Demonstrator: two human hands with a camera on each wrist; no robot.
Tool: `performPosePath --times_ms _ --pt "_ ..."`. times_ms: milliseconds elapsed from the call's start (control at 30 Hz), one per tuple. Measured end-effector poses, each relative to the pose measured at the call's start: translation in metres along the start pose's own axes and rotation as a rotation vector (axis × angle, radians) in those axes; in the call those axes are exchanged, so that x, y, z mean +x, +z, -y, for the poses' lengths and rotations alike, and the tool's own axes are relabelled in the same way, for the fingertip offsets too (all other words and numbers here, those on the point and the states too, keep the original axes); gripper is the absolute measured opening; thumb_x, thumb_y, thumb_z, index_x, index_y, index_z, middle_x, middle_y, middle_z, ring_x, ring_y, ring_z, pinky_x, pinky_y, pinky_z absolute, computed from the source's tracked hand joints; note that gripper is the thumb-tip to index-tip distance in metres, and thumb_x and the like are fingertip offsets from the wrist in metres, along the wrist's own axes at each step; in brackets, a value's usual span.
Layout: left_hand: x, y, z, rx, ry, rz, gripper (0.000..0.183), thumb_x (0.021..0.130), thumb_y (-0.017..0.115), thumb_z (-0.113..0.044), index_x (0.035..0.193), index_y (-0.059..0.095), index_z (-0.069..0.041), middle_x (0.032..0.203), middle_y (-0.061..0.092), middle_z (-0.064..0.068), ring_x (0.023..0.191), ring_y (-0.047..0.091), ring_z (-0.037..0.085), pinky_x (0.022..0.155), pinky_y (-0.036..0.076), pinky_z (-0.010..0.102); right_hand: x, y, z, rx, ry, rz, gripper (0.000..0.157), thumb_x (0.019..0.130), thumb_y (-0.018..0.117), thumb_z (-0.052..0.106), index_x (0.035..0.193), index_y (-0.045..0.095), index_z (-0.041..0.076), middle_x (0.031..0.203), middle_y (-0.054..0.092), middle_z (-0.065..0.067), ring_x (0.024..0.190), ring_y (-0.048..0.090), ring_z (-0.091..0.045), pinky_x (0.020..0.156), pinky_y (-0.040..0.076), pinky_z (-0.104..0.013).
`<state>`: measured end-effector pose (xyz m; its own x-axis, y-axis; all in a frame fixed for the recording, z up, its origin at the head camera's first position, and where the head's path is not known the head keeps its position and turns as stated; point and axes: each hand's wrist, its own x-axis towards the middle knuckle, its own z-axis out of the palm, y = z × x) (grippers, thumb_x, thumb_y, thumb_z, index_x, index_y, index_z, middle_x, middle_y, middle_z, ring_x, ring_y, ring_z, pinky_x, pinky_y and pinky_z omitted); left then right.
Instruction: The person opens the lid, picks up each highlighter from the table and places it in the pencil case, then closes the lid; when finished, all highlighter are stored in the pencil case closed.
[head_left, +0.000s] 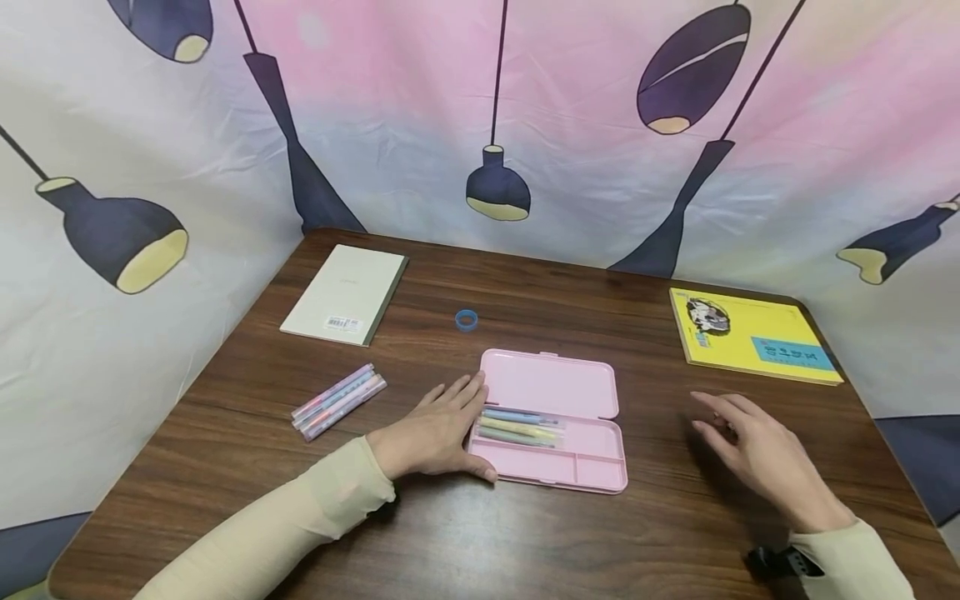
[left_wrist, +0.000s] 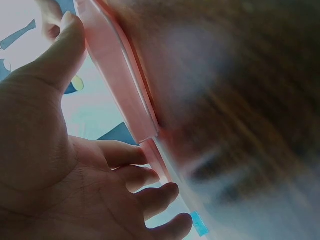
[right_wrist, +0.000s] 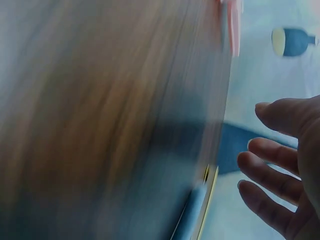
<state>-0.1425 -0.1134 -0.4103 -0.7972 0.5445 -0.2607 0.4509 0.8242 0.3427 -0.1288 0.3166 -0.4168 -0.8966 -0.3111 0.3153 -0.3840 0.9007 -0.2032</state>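
A pink pencil case (head_left: 550,385) lies with its lid folded back on the table. Several pens (head_left: 521,427) in blue, yellow and green sit in its upper compartment; the lower compartments hold nothing visible. My left hand (head_left: 442,429) rests against the case's left side, fingers straight and spread, thumb by the front corner. In the left wrist view the pink case wall (left_wrist: 120,70) runs along the thumb and fingertips. My right hand (head_left: 765,454) hovers to the right of the case, fingers loosely bent and holding nothing. In the right wrist view its fingers (right_wrist: 272,175) hang apart from everything.
Several pastel pens (head_left: 339,402) lie bunched left of my left hand. A white notebook (head_left: 341,292) is at the back left, and a blue tape ring (head_left: 466,320) lies behind the case. At the back right is a yellow book (head_left: 753,335). A patterned cloth hangs behind the table.
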Motion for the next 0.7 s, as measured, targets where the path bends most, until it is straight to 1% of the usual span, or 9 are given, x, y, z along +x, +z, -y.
performPosePath --times_ms 133,267,367,567,667,700 --pt "-0.001 -0.002 0.001 0.004 -0.005 0.000 0.118 0.076 0.069 -0.072 0.158 0.019 -0.003 0.167 0.007 0.013 0.153 0.008 0.030 0.122 0.011 0.052 -0.013 -0.008 -0.017 -0.010 0.065 0.036 0.044 0.092 0.073 0.022 0.133 0.062 0.010 0.110 0.064 -0.011 0.086 0.065 -0.029 0.059 0.050 -0.049" --pt "-0.001 -0.003 0.001 0.003 -0.010 0.001 0.119 0.076 0.069 -0.072 0.158 0.019 -0.003 0.167 0.006 0.013 0.154 0.008 0.029 0.122 0.010 0.052 -0.022 -0.010 -0.031 -0.014 0.096 0.055 0.043 0.093 0.072 0.022 0.133 0.062 0.009 0.109 0.064 -0.011 0.086 0.064 -0.029 0.059 0.049 -0.047" --pt "-0.001 -0.002 0.001 0.001 -0.008 0.002 0.119 0.076 0.069 -0.072 0.158 0.019 -0.002 0.167 0.006 0.013 0.154 0.008 0.030 0.122 0.010 0.052 -0.028 -0.012 -0.038 -0.017 0.125 0.082 0.045 0.093 0.072 0.023 0.134 0.061 0.008 0.111 0.063 -0.014 0.087 0.063 -0.031 0.060 0.048 -0.047" --pt "0.000 -0.001 0.000 -0.007 -0.009 0.004 0.119 0.075 0.069 -0.072 0.158 0.020 -0.002 0.167 0.007 0.013 0.153 0.008 0.030 0.122 0.011 0.053 -0.040 -0.016 -0.050 -0.020 0.225 0.186 0.054 0.093 0.071 0.031 0.137 0.056 0.003 0.119 0.057 -0.026 0.099 0.059 -0.044 0.067 0.046 -0.056" --pt "0.000 0.000 0.000 -0.006 -0.010 0.004 0.119 0.075 0.069 -0.072 0.158 0.020 -0.002 0.167 0.007 0.013 0.153 0.008 0.030 0.122 0.011 0.053 -0.045 -0.017 -0.055 -0.027 0.255 0.232 0.059 0.093 0.070 0.035 0.138 0.054 0.001 0.120 0.055 -0.029 0.102 0.057 -0.047 0.068 0.046 -0.058" --pt "0.000 0.000 0.000 -0.005 -0.009 0.003 0.119 0.075 0.069 -0.073 0.158 0.020 -0.002 0.167 0.007 0.013 0.153 0.009 0.030 0.122 0.011 0.053 -0.046 -0.018 -0.057 -0.030 0.261 0.244 0.059 0.093 0.070 0.036 0.138 0.054 0.000 0.119 0.055 -0.029 0.100 0.057 -0.046 0.067 0.046 -0.057"
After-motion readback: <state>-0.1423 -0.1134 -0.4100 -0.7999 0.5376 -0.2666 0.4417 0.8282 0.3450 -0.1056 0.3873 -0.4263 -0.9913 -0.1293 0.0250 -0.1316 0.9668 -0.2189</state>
